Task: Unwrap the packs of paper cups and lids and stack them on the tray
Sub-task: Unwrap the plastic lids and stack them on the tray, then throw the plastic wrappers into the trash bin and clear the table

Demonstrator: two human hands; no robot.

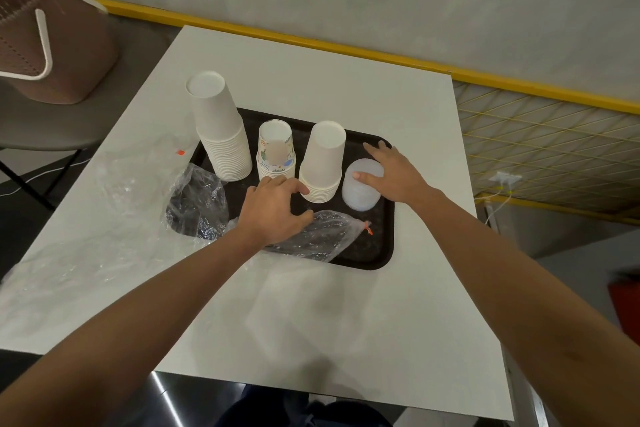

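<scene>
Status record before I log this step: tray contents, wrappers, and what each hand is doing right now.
tray: black tray on white table
cups: three upside-down stacks on the tray: tall white stack at left, printed stack in the middle, shorter white stack at right
lids: translucent lid stack, right of the cups
wrappers: near wrapper on the tray's front; left wrapper across the tray's left edge
left hand: fingers curled over the near wrapper; grip unclear
right hand: fingers straight, resting on the lid stack

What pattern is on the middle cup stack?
The middle cup stack has colourful printed motifs on white; head view.
</scene>
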